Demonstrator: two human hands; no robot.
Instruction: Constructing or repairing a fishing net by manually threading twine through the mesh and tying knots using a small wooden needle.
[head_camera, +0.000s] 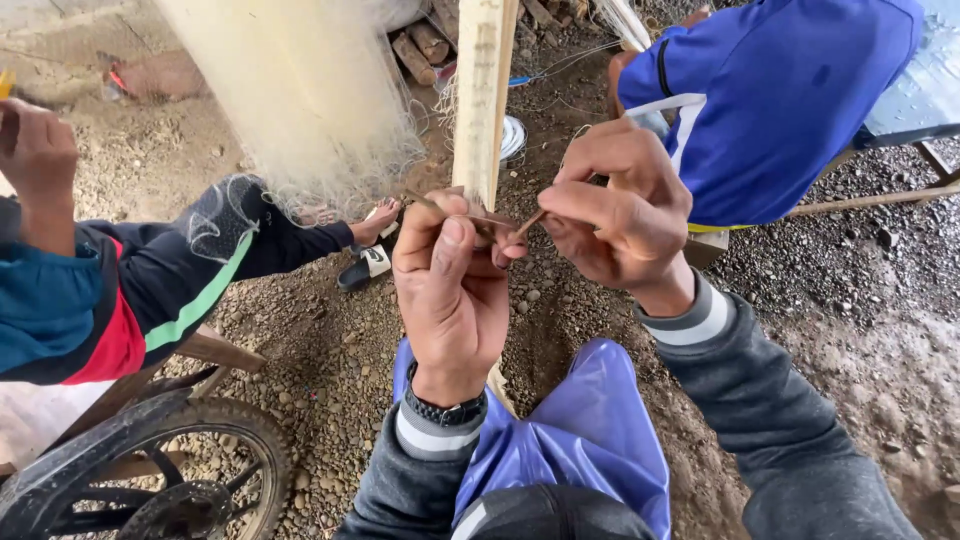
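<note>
Your left hand (450, 285) is pinched closed, thumb and forefinger clamping a thin brown needle-like stick (478, 216) just in front of the pale upright wooden plank (483, 95), which steadies the work at chest height. Your right hand (622, 210) is also closed, its fingertips gripping the other end of that thin stick, so the two hands meet almost touching; any fine thread between them is too small to make out. A pale, gauzy fishing net (305, 95) hangs to the left of the plank, within easy reach. Blue plastic sheeting (575, 430) covers your lap above the gravel ground (330, 350). A person in a blue shirt (775, 95) sits opposite; another person's sleeve (150, 290) shows left, above a black wheel (165, 470).
</note>
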